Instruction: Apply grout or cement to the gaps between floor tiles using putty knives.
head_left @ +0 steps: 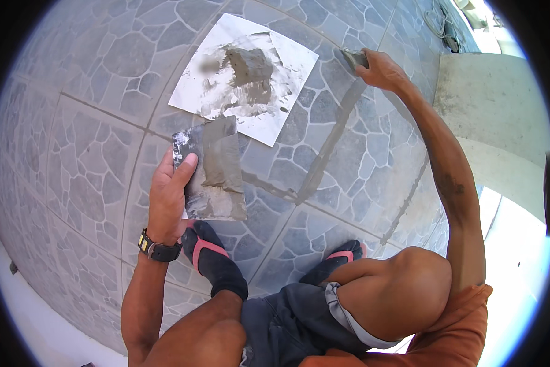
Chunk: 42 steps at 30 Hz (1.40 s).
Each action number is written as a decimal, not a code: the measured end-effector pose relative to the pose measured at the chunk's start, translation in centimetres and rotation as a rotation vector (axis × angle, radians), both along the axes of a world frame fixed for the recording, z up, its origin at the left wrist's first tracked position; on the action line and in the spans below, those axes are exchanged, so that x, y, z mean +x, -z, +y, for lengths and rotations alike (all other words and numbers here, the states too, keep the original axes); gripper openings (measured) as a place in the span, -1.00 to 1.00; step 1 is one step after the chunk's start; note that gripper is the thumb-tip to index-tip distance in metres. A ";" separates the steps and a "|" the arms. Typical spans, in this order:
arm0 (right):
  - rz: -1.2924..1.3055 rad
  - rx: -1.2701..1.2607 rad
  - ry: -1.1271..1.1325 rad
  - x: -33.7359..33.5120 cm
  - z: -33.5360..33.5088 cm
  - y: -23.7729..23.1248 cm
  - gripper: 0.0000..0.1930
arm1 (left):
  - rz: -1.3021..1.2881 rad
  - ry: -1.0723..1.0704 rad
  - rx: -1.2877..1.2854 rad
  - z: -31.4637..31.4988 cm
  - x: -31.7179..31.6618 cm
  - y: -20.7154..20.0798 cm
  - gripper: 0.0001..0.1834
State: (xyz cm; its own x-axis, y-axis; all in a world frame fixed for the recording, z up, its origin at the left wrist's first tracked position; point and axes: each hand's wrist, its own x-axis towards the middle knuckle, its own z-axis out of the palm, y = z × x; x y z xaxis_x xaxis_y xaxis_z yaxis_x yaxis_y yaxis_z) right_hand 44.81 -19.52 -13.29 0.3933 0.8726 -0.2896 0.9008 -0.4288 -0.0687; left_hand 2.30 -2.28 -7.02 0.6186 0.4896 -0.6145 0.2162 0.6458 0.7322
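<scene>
My left hand (168, 191) grips a thin dark rectangular plate (217, 209) by its left edge, thumb on top. A thick band of wet grey grout (220, 156) lies across this plate. With my right arm stretched far forward, my right hand (383, 71) is closed round a small grout-smeared scraper (354, 59), held low at a tile joint; its working edge is partly hidden. Between the hands, a white square board (192, 92) rests on the floor with a heap of grey grout (250, 68) on it. The plate overlaps the board's near corner in view.
Stone-patterned grey floor tiles (97, 147) spread all around. Dark wet grout (330, 147) is smeared along a joint right of the board. My feet in pink-strapped flip-flops (211, 249) stand close below the plate. A pale concrete block (492, 92) rises at right; coiled cable (435, 23) lies beyond.
</scene>
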 end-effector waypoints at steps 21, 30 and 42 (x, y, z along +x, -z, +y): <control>-0.132 -0.043 0.088 0.1 6.1 0.2 -0.68 | 0.033 0.023 0.235 10.4 1.0 7.0 -0.61; 0.188 -0.026 0.332 0.9 5.4 -2.7 -0.66 | 0.011 0.291 0.313 14.1 6.0 7.6 -0.60; 0.302 -0.035 0.521 0.8 12.3 -2.0 -0.71 | 0.058 0.569 0.473 16.6 12.7 8.6 -0.52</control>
State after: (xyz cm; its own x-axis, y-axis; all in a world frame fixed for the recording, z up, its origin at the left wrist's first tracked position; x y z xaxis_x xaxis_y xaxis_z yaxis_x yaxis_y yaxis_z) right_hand 45.63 -7.26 -11.30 0.6624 0.5747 -0.4806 0.5140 -0.8153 -0.2666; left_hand 14.99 14.30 -15.65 0.8288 0.3232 -0.4568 0.4701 0.0407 0.8817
